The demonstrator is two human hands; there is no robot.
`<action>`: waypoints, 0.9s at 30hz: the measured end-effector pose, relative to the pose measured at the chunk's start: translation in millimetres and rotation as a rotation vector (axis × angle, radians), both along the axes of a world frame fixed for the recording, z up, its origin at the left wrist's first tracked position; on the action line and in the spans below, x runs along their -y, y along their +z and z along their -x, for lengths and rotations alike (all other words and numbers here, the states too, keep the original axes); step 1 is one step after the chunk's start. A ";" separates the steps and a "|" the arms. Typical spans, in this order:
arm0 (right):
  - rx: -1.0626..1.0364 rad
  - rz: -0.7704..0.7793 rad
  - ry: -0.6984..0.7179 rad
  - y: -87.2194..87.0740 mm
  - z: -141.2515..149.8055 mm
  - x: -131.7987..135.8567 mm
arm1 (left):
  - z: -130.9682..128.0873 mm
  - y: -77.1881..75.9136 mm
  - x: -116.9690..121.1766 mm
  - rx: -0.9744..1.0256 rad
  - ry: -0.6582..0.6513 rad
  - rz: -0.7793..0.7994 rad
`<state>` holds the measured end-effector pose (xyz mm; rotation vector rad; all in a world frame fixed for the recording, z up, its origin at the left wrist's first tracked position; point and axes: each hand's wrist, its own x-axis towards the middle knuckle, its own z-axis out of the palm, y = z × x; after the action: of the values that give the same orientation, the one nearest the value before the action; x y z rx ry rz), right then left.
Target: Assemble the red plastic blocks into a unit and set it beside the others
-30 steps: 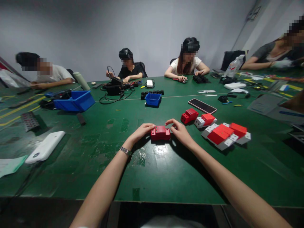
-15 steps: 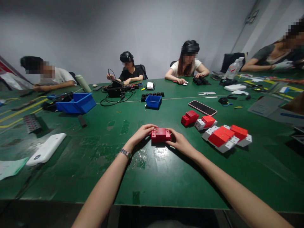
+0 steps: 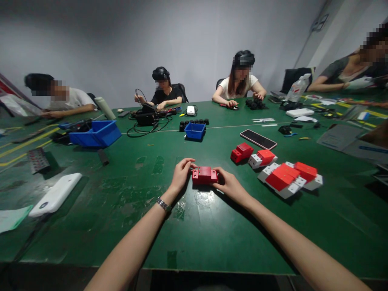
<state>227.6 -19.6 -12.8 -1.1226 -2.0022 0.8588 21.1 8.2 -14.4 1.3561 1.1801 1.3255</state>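
A small red plastic block [image 3: 204, 175] rests on the green table [image 3: 212, 234] in front of me. My left hand [image 3: 180, 174] curls against its left end, fingers closed on it. My right hand [image 3: 229, 184] grips its right end the same way. To the right lies a cluster of red and white blocks [image 3: 285, 178], with a lone red block [image 3: 241, 152] and a red-and-white block [image 3: 262, 158] nearer the middle.
A phone [image 3: 258, 139] lies beyond the blocks. A small blue bin [image 3: 195, 131] and a bigger blue bin [image 3: 97, 133] stand further back. A white device [image 3: 54, 195] lies at the left. Several other people sit along the far and right sides with their own tools.
My right hand has closed in on the red block's right end, so both hands now grip it. The view shifted slightly.
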 end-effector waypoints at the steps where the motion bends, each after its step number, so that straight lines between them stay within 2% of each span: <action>1: -0.001 -0.001 0.000 0.0 0.0 0.2 | 0.3 -0.1 1.1 -0.010 0.022 -0.028; 5: 0.009 -0.006 -0.021 0.6 -0.1 1.1 | 3.6 0.8 3.9 0.037 0.132 -0.048; 11: -0.001 -0.003 -0.045 -0.5 -2.7 0.9 | 5.5 1.9 5.5 0.083 0.074 0.008; 27: -0.053 0.013 -0.095 -6.7 -6.9 -4.4 | 6.2 2.9 6.0 0.049 0.061 0.024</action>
<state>234.6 -15.1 -19.6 -1.1807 -1.8871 0.8451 14.9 2.2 -11.5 1.2729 1.2088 1.3762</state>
